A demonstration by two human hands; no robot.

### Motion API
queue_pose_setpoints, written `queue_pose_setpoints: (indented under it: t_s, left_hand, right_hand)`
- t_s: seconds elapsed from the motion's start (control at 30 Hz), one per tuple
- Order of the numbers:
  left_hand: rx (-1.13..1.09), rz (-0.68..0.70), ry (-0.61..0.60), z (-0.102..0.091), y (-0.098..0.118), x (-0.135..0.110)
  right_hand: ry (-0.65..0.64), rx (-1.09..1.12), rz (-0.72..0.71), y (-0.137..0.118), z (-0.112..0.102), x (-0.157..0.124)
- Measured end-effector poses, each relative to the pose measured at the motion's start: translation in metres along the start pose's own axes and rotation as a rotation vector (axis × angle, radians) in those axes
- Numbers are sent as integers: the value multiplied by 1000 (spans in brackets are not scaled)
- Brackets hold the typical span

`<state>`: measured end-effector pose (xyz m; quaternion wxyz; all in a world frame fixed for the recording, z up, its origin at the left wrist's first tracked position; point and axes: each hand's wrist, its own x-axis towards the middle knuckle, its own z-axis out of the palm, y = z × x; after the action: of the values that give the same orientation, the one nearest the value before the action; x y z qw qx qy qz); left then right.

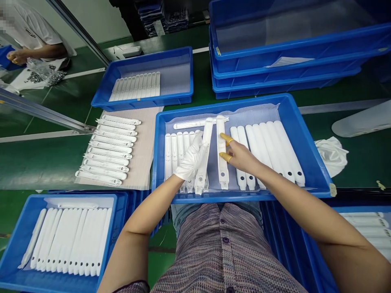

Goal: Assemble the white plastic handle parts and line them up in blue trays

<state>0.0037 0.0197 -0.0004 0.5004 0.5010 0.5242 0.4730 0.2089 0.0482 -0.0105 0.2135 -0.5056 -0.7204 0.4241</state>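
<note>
My left hand [192, 159], in a white glove, is closed around a long white plastic strip [204, 154] that leans over a row of similar strips [171, 156] in the blue tray. Yellow covers sit on two fingertips of my right hand [240, 154], which grips the right edge of a second long white plastic strip [222, 152]. That strip has a round hole near its lower end. Behind both, another strip [195, 124] lies crosswise. To the right of my right hand are several smooth white strips [275, 150], partly hidden by my forearm.
The blue tray [317, 162] lies before me. Strips lie on a pale sheet [145, 158] at left. More blue trays stand behind [180, 95], stacked at back right [290, 65], and at lower left [110, 228]. A person [39, 36] works at far left. White cloth [331, 156] lies right.
</note>
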Motion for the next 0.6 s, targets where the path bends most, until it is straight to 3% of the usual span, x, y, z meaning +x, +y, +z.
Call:
queue_pose_setpoints:
  t_s: [0.17,0.27,0.37,0.43,0.6]
  left_hand:
    - [-15,-84,-23,2,-7,0]
    - [-103,-127,-47,4,0,0]
    - [-124,-54,-90,5,6,-3]
    - [-90,1,-66,4,9,-7]
    - [-170,-49,30,5,12,-15]
  right_hand:
    - [-216,-112,84,14,21,7]
    - [-232,-141,41,13,37,16]
    - [-193,-156,20,10,35,27]
    - [-94,-90,12,5,23,33]
    - [291,464,-120,-29,-15,38]
